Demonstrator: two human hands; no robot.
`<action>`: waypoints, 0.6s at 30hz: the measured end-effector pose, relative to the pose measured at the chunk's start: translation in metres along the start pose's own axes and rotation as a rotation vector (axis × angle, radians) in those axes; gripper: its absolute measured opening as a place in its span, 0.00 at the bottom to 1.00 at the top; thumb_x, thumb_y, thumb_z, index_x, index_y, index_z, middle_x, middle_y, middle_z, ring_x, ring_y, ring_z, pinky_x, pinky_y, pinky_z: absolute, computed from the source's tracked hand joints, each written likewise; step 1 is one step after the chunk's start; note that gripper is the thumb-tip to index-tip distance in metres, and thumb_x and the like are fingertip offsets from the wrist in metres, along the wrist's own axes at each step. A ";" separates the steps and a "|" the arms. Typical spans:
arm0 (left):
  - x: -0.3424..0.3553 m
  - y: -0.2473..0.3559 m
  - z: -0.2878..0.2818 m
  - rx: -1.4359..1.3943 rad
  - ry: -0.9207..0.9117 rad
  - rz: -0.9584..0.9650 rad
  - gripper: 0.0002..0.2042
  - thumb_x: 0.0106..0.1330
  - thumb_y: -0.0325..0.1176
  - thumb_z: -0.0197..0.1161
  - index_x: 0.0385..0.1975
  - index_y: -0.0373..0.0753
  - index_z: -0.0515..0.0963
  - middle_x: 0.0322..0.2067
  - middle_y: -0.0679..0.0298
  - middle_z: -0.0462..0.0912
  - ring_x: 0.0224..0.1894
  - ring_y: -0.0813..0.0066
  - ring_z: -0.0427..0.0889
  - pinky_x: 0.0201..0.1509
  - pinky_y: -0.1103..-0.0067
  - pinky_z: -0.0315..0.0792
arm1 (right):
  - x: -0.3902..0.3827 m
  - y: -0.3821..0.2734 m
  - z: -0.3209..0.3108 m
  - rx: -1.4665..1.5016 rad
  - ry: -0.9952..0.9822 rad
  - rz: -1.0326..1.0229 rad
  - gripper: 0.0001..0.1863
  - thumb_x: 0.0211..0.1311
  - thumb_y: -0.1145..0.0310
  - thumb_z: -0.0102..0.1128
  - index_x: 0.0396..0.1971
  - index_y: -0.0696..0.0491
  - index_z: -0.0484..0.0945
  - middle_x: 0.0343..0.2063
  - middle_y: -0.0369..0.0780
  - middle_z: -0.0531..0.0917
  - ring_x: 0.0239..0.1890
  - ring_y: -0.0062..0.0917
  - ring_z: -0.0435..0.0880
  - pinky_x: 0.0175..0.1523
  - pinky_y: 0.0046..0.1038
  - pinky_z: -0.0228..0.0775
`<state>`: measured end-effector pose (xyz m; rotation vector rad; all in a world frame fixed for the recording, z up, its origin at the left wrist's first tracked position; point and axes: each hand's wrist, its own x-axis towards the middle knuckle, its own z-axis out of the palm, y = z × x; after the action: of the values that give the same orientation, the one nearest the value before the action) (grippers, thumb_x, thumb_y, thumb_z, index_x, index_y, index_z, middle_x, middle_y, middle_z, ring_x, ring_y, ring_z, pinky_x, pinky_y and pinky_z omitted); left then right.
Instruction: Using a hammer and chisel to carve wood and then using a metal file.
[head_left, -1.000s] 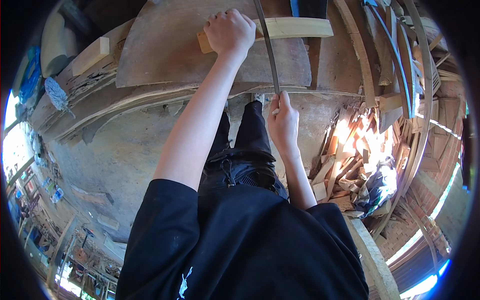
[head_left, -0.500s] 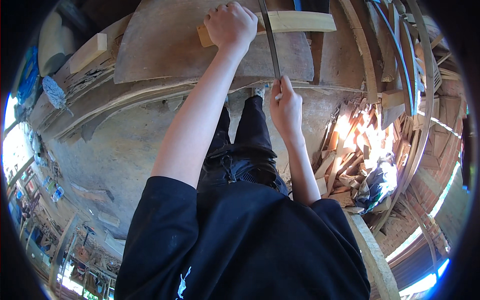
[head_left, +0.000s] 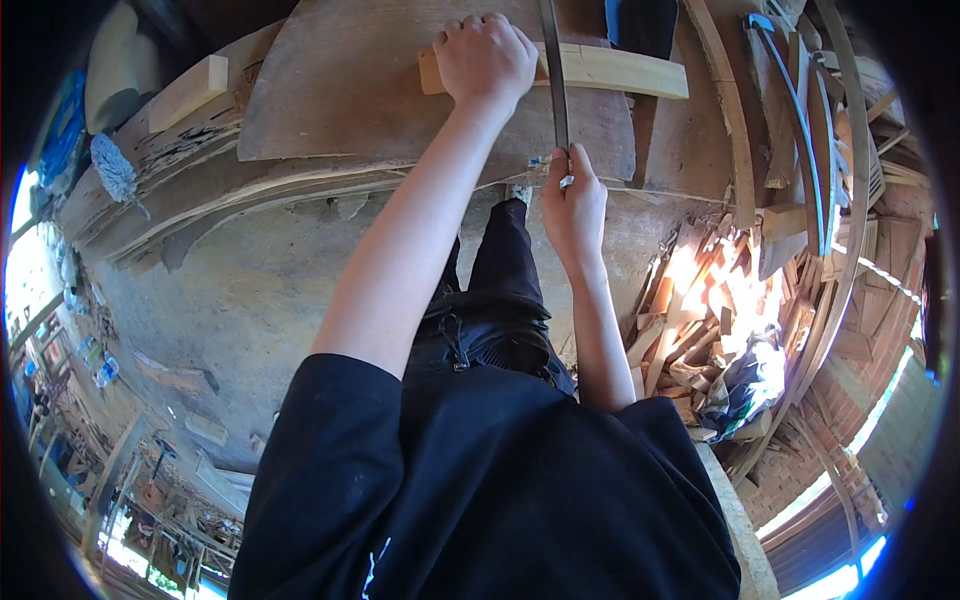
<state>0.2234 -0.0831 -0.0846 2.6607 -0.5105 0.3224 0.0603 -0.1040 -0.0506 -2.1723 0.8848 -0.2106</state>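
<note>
My left hand (head_left: 485,62) is closed over the left part of a pale wooden strip (head_left: 625,73), which lies crosswise on a broad brown board (head_left: 340,85). In my right hand (head_left: 575,215) is the near end of a saw (head_left: 557,95), seen as a long, narrow dark blade. The blade crosses the strip just right of my left hand and runs out at the top edge. Its teeth cannot be made out, and my fingers hide its grip. Small white and blue bits show by my right thumb.
A pale wood block (head_left: 190,93) and a fluffy blue-grey duster (head_left: 113,168) are on the left. Curved planks (head_left: 725,100) stand at the right, above a heap of wood offcuts (head_left: 700,320). A dark blue cloth-like piece (head_left: 645,25) lies beyond the strip.
My right hand has moved forward with the saw, closer to the wooden strip. My left hand keeps its hold on the strip. The whole view has shifted slightly.
</note>
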 end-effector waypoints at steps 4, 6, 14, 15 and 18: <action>0.001 0.000 -0.002 0.012 0.017 -0.015 0.12 0.54 0.36 0.48 0.19 0.37 0.78 0.24 0.56 0.80 0.33 0.60 0.78 0.39 0.68 0.70 | 0.001 -0.001 0.005 -0.063 0.045 -0.009 0.09 0.61 0.69 0.46 0.23 0.57 0.65 0.13 0.52 0.72 0.19 0.49 0.72 0.22 0.39 0.60; 0.001 -0.001 -0.004 0.021 -0.013 -0.023 0.12 0.54 0.35 0.48 0.19 0.37 0.78 0.24 0.56 0.80 0.33 0.60 0.78 0.39 0.68 0.70 | -0.001 -0.002 0.006 -0.074 0.053 -0.020 0.09 0.60 0.70 0.47 0.23 0.56 0.63 0.12 0.53 0.72 0.20 0.50 0.72 0.22 0.43 0.60; 0.000 0.001 -0.002 0.026 0.010 -0.014 0.12 0.53 0.35 0.48 0.19 0.37 0.78 0.25 0.56 0.80 0.33 0.60 0.77 0.41 0.68 0.68 | 0.000 -0.006 0.005 -0.218 0.023 -0.028 0.06 0.59 0.72 0.47 0.26 0.56 0.63 0.12 0.51 0.73 0.20 0.49 0.74 0.24 0.45 0.63; 0.000 0.001 -0.003 0.039 0.024 -0.004 0.12 0.54 0.35 0.48 0.20 0.37 0.78 0.25 0.56 0.80 0.33 0.59 0.78 0.39 0.67 0.70 | 0.000 -0.005 0.005 -0.219 0.024 -0.026 0.06 0.59 0.72 0.47 0.26 0.56 0.63 0.12 0.51 0.73 0.20 0.49 0.74 0.24 0.45 0.63; 0.001 -0.002 -0.003 0.031 0.036 -0.018 0.13 0.54 0.35 0.47 0.19 0.37 0.78 0.25 0.55 0.80 0.33 0.59 0.78 0.39 0.67 0.70 | -0.003 -0.005 0.005 -0.217 0.026 -0.056 0.05 0.59 0.72 0.47 0.27 0.56 0.63 0.14 0.51 0.74 0.21 0.48 0.75 0.25 0.45 0.64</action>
<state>0.2243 -0.0808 -0.0826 2.6827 -0.4734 0.3754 0.0633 -0.0965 -0.0501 -2.4024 0.8977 -0.1768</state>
